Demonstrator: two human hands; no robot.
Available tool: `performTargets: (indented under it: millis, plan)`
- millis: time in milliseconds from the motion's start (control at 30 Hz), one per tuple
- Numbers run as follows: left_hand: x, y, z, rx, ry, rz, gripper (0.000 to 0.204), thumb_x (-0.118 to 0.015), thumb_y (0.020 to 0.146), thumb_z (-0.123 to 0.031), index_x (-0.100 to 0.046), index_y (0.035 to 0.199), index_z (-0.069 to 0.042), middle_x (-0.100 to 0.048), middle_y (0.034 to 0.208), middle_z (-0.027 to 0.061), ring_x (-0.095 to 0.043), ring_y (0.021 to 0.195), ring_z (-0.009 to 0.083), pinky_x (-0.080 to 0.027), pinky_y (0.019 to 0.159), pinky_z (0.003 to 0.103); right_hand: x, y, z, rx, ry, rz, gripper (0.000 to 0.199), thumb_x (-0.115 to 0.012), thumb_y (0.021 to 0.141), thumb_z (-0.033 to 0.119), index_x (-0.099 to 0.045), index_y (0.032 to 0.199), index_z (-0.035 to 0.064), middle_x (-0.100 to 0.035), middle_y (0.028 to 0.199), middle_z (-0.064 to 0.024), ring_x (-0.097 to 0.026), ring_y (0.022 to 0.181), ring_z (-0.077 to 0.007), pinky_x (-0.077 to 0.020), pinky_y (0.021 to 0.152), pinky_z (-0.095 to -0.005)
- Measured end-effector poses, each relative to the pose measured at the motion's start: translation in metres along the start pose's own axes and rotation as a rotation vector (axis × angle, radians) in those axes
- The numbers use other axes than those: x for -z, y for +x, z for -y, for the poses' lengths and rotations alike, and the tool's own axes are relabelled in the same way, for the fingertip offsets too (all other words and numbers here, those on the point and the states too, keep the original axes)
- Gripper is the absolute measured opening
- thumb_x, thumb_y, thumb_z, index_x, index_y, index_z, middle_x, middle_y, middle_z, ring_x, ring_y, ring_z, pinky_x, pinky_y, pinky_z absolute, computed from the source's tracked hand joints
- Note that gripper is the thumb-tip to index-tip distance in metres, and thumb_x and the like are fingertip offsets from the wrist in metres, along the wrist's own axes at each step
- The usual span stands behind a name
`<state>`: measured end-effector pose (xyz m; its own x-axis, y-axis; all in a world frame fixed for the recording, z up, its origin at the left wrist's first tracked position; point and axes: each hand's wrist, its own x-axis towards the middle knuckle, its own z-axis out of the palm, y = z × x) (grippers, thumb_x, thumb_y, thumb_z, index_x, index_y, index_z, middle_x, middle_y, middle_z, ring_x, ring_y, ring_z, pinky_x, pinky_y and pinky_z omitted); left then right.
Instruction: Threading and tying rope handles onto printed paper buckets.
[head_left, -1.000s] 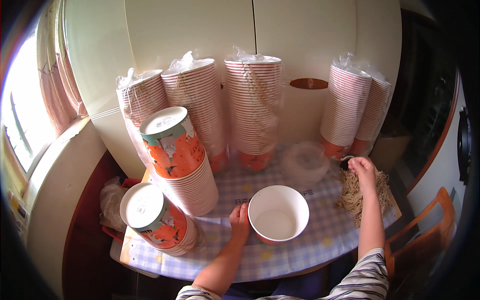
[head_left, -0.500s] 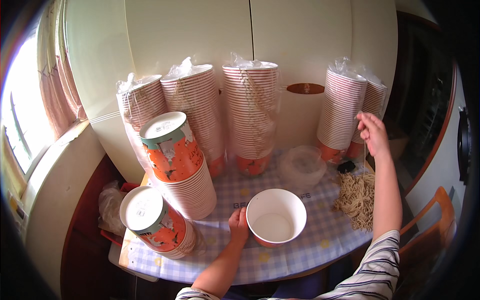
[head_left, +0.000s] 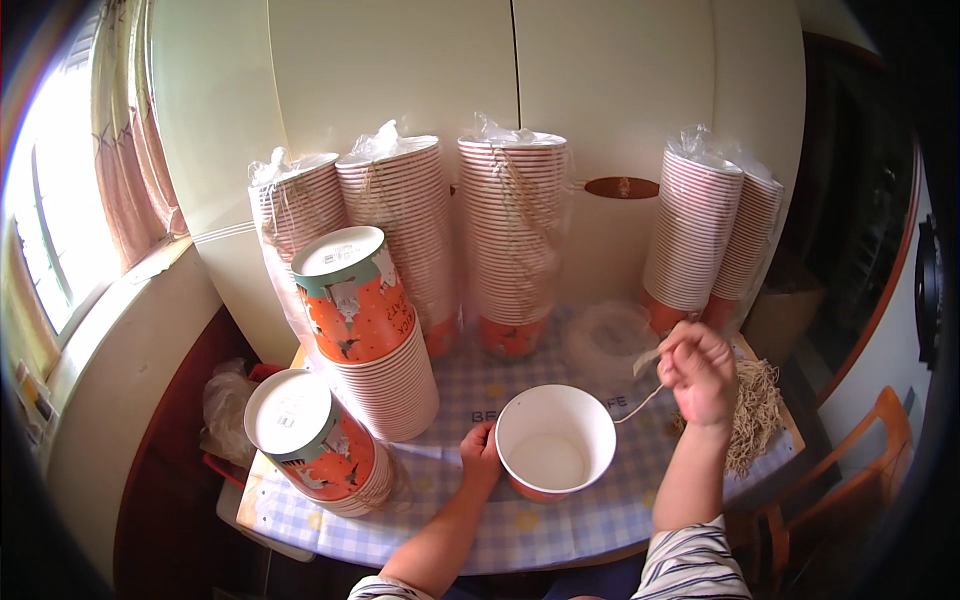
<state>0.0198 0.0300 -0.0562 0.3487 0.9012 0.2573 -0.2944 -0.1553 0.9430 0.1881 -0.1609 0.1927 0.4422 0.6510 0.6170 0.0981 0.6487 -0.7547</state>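
Observation:
A white paper bucket (head_left: 555, 445) with an orange outside stands upright near the front of the table, its open mouth facing me. My left hand (head_left: 481, 452) is closed against the bucket's left side, its fingers partly hidden by the wall. Right of the bucket, my right hand (head_left: 697, 372) is raised and pinches a thin beige cord (head_left: 640, 405). The cord runs down from the fingers to the bucket's right side, and a short flat end sticks out from the pinch. A loose heap of the same cord (head_left: 757, 415) lies behind and right of my right wrist.
Two upside-down stacks of orange-printed buckets, a taller one (head_left: 360, 320) and a shorter one (head_left: 312, 440), stand at the left. Several tall bucket stacks in clear bags (head_left: 512, 230) line the back. A translucent plastic bundle (head_left: 603, 340) lies mid-table. A wooden chair (head_left: 850, 480) stands at the right.
My right hand has moved left and down from above the cord heap, drawing cord toward the bucket. My left hand and the bucket stay in nearly the same place; the view shifted slightly.

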Motion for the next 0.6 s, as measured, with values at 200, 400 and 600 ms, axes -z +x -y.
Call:
performTargets:
  millis: [200, 400, 600]
  plan:
    - [0.003, 0.002, 0.009, -0.022, 0.021, -0.005, 0.015, -0.057, 0.089, -0.010, -0.066, 0.091, 0.002, -0.067, 0.078, 0.0051, -0.059, 0.070, 0.0115, -0.048, 0.066, 0.026, -0.001, -0.027, -0.014, 0.042, -0.212, 0.120, 0.012, -0.062, 0.087, 0.008, -0.066, 0.088, -0.0028, -0.059, 0.073, -0.0038, -0.053, 0.062, -0.0063, -0.0405, 0.057, -0.0195]
    - [0.004, 0.001, -0.003, -0.049, 0.024, 0.007, 0.014, -0.056, 0.089, -0.008, -0.066, 0.092, 0.002, -0.066, 0.078, 0.0055, -0.060, 0.070, 0.0107, -0.048, 0.065, 0.025, -0.009, -0.024, -0.008, 0.033, -0.204, 0.241, 0.007, -0.060, 0.084, 0.000, -0.066, 0.088, -0.0023, -0.059, 0.074, -0.0049, -0.052, 0.061, -0.0069, -0.0409, 0.054, -0.0206]
    - [-0.001, 0.000, -0.039, -0.185, 0.199, -0.098, 0.015, -0.054, 0.090, -0.008, -0.065, 0.086, 0.002, -0.064, 0.081, 0.0043, -0.058, 0.073, 0.0113, -0.047, 0.067, 0.025, -0.010, -0.022, -0.005, 0.124, -0.456, 0.283, 0.007, -0.061, 0.083, -0.001, -0.066, 0.088, -0.0010, -0.058, 0.071, -0.0050, -0.052, 0.059, -0.0074, -0.0392, 0.053, -0.0212]
